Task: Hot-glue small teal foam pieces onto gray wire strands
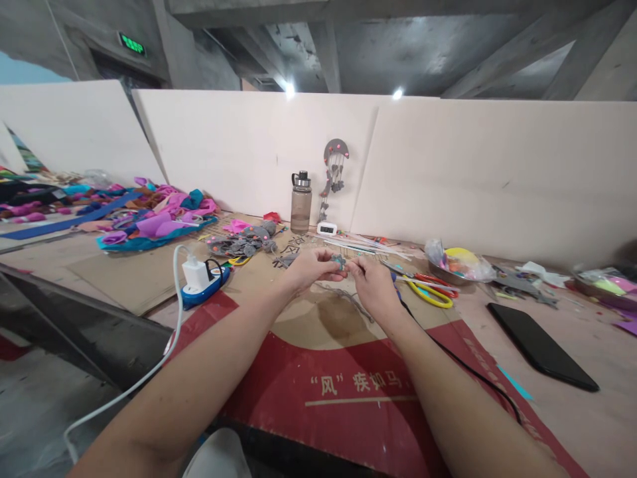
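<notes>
Over the cardboard sheet, my left hand pinches a small grey felt piece with a bluish-green patch between thumb and fingers. My right hand is closed close beside it, thumb and forefinger pressed together at the piece's right edge. What the right fingertips grip is too small to make out. A grey cord lies on the cardboard below both hands. Scissors with yellow handles rest just right of my right hand. Grey felt pieces with pink dots are heaped beyond my left hand.
At the back stand a water bottle and a small white digital clock. A grey moon-shaped hanging ornament is against the white partition. A blue power strip lies left, a black phone right. A metal bowl holds wrapped items.
</notes>
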Motion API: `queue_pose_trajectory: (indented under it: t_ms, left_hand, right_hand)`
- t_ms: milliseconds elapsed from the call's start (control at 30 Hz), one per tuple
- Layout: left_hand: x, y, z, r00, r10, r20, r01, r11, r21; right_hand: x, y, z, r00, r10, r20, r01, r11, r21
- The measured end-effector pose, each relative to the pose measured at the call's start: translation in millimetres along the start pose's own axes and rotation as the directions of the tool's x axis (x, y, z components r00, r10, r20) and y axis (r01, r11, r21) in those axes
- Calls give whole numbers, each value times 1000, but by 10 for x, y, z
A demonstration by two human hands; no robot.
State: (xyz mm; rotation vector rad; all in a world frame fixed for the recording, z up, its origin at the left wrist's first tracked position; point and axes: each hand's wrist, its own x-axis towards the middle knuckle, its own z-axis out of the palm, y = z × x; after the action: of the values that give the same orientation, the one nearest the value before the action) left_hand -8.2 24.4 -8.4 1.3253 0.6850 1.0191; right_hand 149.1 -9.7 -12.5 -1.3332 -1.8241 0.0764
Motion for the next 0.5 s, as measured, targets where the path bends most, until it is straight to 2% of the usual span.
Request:
queue_pose_trajectory:
  t_ms: [500]
  left_hand:
    - [2,-39,13,998,16,67,-16,1000,0]
  right_hand:
    - [-5,-65,-48,997,81,-3,-81,997,5]
